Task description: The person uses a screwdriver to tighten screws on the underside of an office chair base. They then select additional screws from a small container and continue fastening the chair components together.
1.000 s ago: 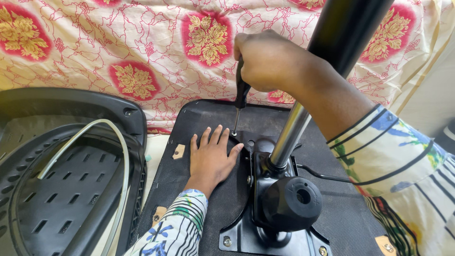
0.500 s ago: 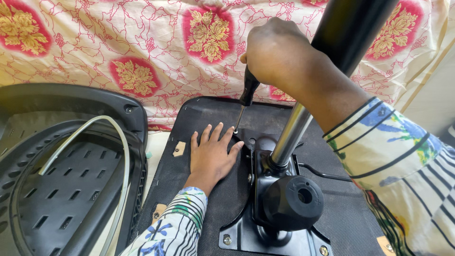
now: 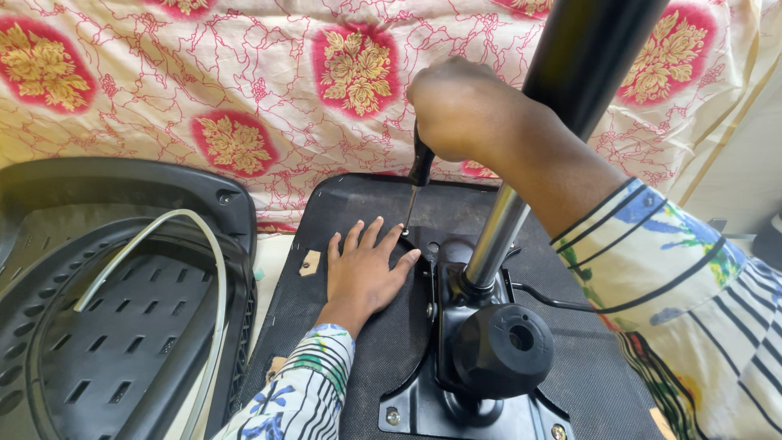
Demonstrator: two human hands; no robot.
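Screwdriver (image 3: 419, 175) held upright in right hand (image 3: 456, 110), fingers wrapped tight around its dark handle; the thin shaft points down and its tip meets the upturned underside of the black chair seat (image 3: 342, 244) at a small screw point just above the left fingertips. Left hand (image 3: 365, 269) lies flat, palm down, on the seat fabric, fingers spread apart and gripping nothing, thumb tip just beside the edge of the black metal mounting plate (image 3: 423, 399). Plate carries a black knob (image 3: 503, 350) and a chrome gas-lift column (image 3: 497, 236) rising into a black sleeve near the right forearm. Patterned striped sleeves cover both arms. Black slotted plastic chair back (image 3: 106, 326) with a pale curved strip lies to the left, touching the seat's edge. Cream cloth with red and gold floral medallions (image 3: 244, 98) lies behind everything.
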